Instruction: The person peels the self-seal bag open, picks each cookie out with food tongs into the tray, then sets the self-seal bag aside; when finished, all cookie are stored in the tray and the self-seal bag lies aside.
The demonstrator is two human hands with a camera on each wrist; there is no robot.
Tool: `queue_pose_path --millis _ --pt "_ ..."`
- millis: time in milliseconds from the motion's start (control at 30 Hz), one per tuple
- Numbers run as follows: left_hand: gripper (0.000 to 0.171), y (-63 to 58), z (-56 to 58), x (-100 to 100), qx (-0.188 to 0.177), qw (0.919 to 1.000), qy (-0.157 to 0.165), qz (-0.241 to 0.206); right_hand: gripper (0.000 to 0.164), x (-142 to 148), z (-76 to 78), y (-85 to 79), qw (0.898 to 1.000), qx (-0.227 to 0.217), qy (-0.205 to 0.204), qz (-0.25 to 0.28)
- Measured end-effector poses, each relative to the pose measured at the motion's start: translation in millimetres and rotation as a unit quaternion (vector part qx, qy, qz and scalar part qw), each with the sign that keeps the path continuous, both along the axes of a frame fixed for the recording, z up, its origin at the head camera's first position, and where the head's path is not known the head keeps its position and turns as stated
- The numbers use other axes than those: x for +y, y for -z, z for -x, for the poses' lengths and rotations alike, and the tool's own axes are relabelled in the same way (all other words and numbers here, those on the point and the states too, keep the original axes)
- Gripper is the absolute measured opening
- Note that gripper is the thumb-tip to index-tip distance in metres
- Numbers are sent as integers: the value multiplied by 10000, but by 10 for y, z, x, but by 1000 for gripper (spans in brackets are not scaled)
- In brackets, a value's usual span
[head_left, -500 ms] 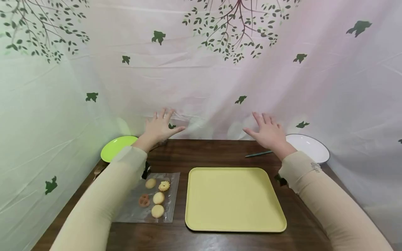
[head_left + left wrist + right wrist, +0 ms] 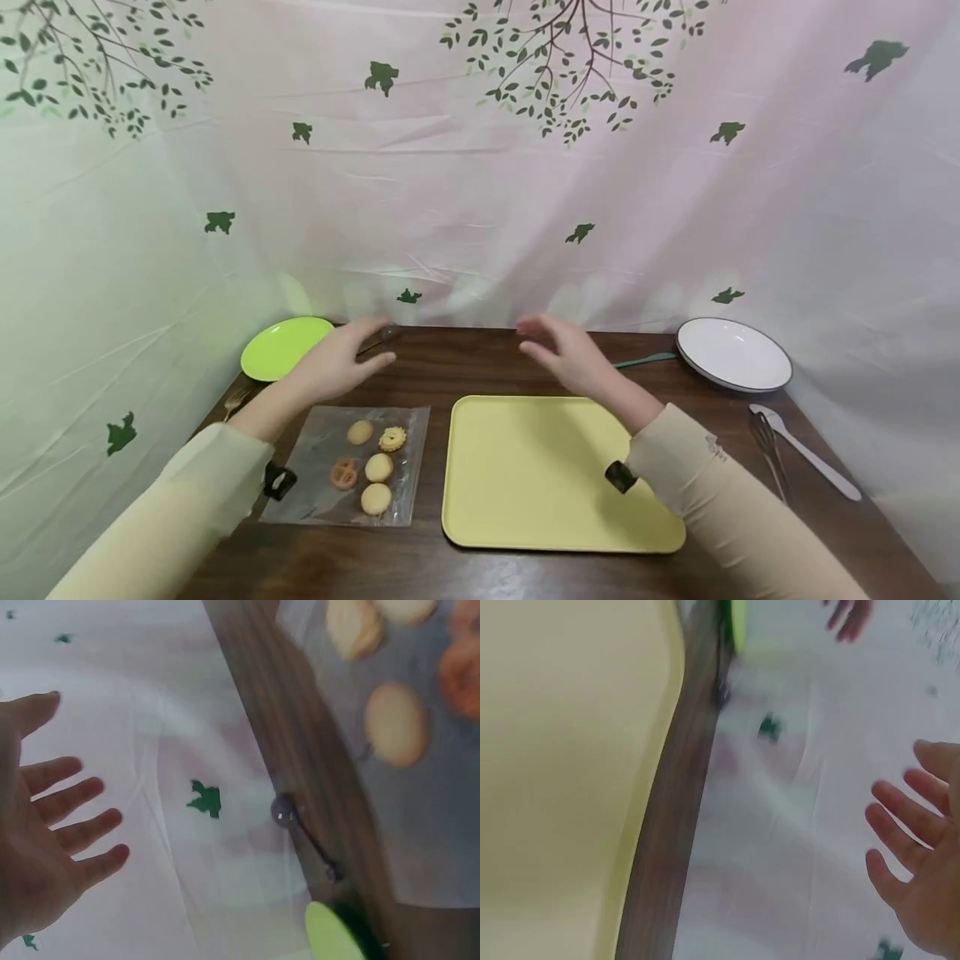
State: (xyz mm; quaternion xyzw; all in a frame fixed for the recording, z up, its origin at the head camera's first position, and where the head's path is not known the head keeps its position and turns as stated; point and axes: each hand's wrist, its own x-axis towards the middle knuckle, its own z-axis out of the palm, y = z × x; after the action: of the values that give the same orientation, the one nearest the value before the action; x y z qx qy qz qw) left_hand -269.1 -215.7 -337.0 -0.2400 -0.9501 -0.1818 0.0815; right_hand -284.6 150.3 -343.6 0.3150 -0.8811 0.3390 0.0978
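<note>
My left hand (image 2: 330,367) hovers above the far side of a clear plastic sheet or bag (image 2: 300,492), holding nothing. Its fingers show spread and loose in the left wrist view. On the plastic are several round biscuits (image 2: 378,468), a flower-edged biscuit (image 2: 392,439) and a brown pretzel (image 2: 344,473). Over the back edge of a yellow tray (image 2: 525,475) is my right hand (image 2: 566,354), its fingers relaxed and bent a little, with nothing in them. No biscuits lie on the tray. Both hands are raised off the table, palms roughly facing each other.
A green plate (image 2: 281,346) stands back left, with a fork (image 2: 235,402) near it. A dark spoon (image 2: 304,836) lies by the back edge. At right are a white plate (image 2: 735,354), a teal utensil (image 2: 645,360), a whisk (image 2: 767,442) and a white long-handled utensil (image 2: 813,458).
Both hands have drawn back and lower, toward the body. The left hand shifted left, the right hand left over the tray. The whisk and white utensil at right came into sight.
</note>
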Motion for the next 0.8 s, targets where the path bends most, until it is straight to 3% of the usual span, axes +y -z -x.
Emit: queue_pose_path --millis 167,333,633,800 --pt "64 201 -438 -148 -129 9998 128 86 26 -353 -271 83 9956 164 -900 -186" --pt "62 458 -719 -321 -267 9994 -111 164 25 -670 -469 222 9842 218 -1659 -577" --pt "62 890 -1006 -565 -785 9963 -317 177 23 -1138 -705 578 9431 594 -2724 -1813" --pt "67 1034 -1046 -657 -960 9940 -441 281 26 -1328 -808 709 9218 736 -3029 -2305"
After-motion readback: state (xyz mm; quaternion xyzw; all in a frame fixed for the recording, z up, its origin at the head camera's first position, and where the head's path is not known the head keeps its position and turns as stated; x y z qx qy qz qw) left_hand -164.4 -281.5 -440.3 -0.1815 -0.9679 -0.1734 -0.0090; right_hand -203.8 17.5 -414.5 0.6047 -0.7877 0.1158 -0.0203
